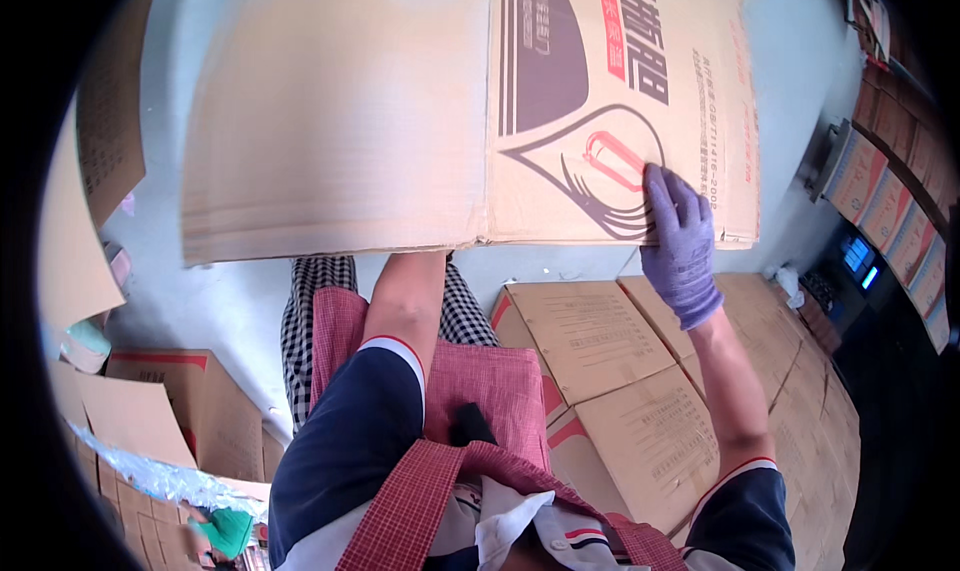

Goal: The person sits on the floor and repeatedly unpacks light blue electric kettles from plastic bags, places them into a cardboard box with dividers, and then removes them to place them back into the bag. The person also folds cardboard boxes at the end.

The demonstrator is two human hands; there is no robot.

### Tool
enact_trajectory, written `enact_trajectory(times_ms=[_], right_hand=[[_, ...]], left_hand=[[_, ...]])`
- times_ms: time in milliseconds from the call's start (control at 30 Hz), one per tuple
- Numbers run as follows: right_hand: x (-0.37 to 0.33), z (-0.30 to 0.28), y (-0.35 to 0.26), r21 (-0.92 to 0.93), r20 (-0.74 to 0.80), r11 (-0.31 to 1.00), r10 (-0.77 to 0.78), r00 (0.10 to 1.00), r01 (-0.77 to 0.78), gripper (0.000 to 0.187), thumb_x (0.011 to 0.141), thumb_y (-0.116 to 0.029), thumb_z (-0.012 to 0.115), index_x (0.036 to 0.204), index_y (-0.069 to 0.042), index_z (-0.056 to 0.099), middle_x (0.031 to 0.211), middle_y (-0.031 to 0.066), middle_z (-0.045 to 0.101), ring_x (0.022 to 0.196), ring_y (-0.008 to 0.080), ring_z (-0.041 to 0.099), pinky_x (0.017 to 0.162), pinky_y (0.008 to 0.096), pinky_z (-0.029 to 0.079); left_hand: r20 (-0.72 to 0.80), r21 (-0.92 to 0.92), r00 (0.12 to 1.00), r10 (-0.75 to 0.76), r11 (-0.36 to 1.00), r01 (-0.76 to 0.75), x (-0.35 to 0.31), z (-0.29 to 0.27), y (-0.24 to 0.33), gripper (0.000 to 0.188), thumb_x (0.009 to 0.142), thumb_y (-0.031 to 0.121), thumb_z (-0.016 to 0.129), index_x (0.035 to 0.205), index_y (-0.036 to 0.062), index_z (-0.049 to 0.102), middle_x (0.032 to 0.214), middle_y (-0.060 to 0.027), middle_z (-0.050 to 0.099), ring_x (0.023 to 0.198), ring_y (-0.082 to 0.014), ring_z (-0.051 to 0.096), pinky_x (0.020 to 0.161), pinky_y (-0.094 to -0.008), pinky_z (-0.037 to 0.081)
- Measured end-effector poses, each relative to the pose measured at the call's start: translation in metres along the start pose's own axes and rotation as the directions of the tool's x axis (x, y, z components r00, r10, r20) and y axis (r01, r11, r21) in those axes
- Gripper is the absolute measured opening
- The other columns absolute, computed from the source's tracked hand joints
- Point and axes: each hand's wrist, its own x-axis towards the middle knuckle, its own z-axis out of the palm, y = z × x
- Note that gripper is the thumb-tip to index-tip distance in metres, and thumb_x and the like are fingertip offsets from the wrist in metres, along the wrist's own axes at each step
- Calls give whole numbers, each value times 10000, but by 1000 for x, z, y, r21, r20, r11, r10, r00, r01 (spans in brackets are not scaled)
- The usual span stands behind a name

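Note:
A large brown cardboard box, partly flattened, is held up in front of me. One side is plain; the other is printed in dark purple and red. At the printed side's near edge is my right hand in a purple-grey glove. Its fingers rest over the panel and its palm sits at the edge; the thumb does not show. My left forearm runs beneath the near edge by the fold between the two panels. The cardboard hides my left hand, so its fingers and grip cannot be seen.
Closed cartons stand in rows at the right. An opened carton and loose cardboard flaps lie at the left. A person in a green top is at lower left. Stacked printed boxes line the far right beside a small lit screen.

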Motion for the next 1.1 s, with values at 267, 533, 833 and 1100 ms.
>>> enact_trajectory(times_ms=[267, 533, 833, 1100], right_hand=[[23, -39, -7, -27, 77, 999, -23, 997, 26, 651, 700, 80, 608, 1329, -40, 490, 1243, 148, 549, 1089, 327, 530, 926, 399, 432], [30, -76, -13, 28, 92, 998, 47, 995, -50, 674, 670, 99, 561, 1327, -32, 488, 1215, 197, 558, 1073, 348, 537, 922, 409, 431], [-13, -341, -52, 201, -35, 977, 77, 996, -69, 678, 663, 53, 577, 1331, -16, 476, 1154, 209, 587, 1011, 366, 572, 857, 417, 470], [37, -581, 14, 430, -16, 898, 110, 994, -93, 421, 827, -266, 607, 1160, -9, 597, 964, 239, 624, 875, 353, 626, 790, 402, 488]], left_hand=[[50, -24, 998, -36, 999, 38, 12, -1, -15, 488, 909, 289, 584, 1296, 44, 413, 1270, -95, 527, 1171, -232, 494, 968, -336, 405], [151, -126, 984, 93, 989, -74, -36, -12, 28, 415, 910, 255, 589, 1245, 29, 497, 1226, -93, 569, 1137, -221, 520, 949, -329, 417], [384, -652, 882, 272, 757, 51, -373, -162, 397, 497, 934, 247, 565, 1335, 5, 400, 1255, -115, 516, 1087, -225, 584, 753, -366, 594], [91, -241, 544, 834, 549, -800, -447, -209, 605, 432, 877, 200, 656, 1207, 8, 454, 1264, -181, 445, 1042, -235, 516, 913, -339, 441]])
